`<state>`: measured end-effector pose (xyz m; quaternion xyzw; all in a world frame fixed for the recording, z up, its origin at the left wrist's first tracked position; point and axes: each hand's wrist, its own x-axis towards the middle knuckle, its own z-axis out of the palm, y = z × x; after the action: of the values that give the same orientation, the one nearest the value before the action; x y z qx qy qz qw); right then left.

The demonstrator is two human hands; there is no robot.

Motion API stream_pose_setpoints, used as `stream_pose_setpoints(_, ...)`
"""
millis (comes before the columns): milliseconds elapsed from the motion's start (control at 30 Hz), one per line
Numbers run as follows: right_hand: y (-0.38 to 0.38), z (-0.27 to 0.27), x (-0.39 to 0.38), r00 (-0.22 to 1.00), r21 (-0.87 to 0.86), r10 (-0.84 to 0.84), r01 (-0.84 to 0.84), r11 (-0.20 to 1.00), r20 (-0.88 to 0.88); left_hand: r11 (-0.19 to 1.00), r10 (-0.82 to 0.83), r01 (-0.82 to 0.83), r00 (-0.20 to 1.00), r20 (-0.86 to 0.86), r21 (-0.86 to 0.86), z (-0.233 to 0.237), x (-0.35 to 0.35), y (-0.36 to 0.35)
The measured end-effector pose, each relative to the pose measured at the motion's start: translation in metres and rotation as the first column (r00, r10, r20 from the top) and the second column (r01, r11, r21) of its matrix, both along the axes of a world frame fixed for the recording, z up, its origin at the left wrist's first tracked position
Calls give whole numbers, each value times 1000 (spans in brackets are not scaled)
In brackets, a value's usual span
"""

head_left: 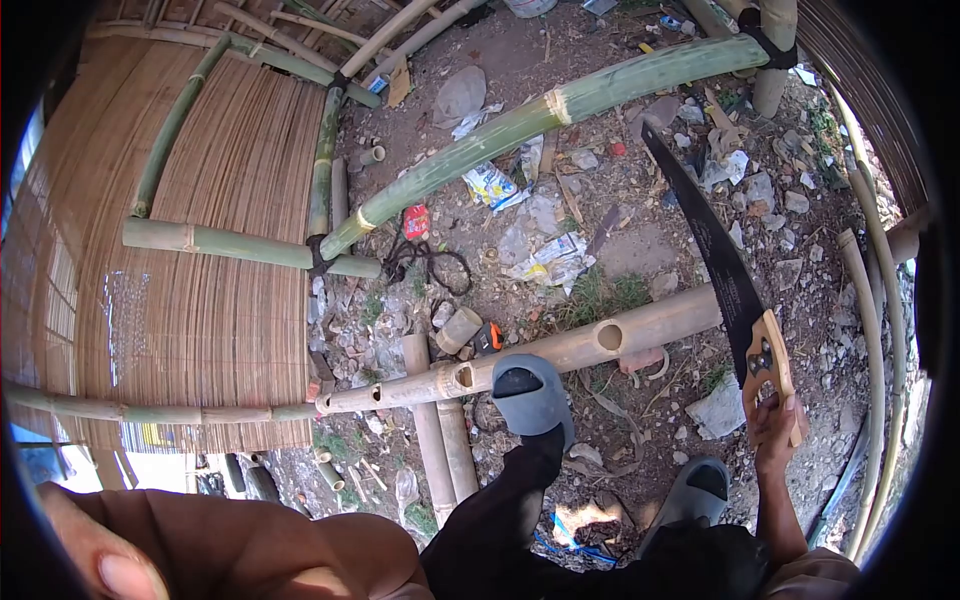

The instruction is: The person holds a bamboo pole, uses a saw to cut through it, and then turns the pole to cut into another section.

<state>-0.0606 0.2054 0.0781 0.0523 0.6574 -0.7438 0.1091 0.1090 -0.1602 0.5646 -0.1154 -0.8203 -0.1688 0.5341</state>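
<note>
My right hand [772, 422] is closed round the wooden handle of a handsaw [712, 245]. Its long dark blade points up and away, passing by the right end of a bamboo pole [550, 352] with several round holes cut in it. On that pole rests my left foot in a grey sandal [533, 397]. Very near the camera, at the lower left, part of my left hand [105, 550] shows with its thumb; the other fingers are hidden, so I cannot see whether it holds anything.
A green bamboo rail [540, 115] crosses ahead, lashed to posts at both ends. Slatted bamboo screen [220, 320] stands left. Litter, stones and an orange-and-black tape measure [489, 338] lie on the dirt. Long poles [870, 370] lean right. My other sandal [692, 490] is on the ground.
</note>
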Motion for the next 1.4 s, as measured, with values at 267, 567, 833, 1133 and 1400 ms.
stream_pose_setpoints(267, 1, 0, 1, 997, 108, 27, -18, 994, -78, 984, -94, 94, 996, -12, 149, -13, -32, 22)
stream_pose_setpoints(567, -3, 3, 1, 996, 70, -14, 19, 997, -83, 944, 215, -220, 975, -45, -246, -3, -9, -1)
stream_pose_setpoints(833, -3, 13, 0, 997, 135, 45, -37, 990, -59, 906, 236, -241, 970, -59, -348, 1, -14, -3)
stream_pose_setpoints(1133, 1, -4, 1, 1000, -69, 5, -6, 998, -9, 253, 564, -713, 658, -499, -654, -36, -44, 10)
stream_pose_setpoints(1400, 6, -4, 2, 999, -71, 23, -20, 997, 37, 557, 543, -621, 774, -324, -551, -39, -42, 8)
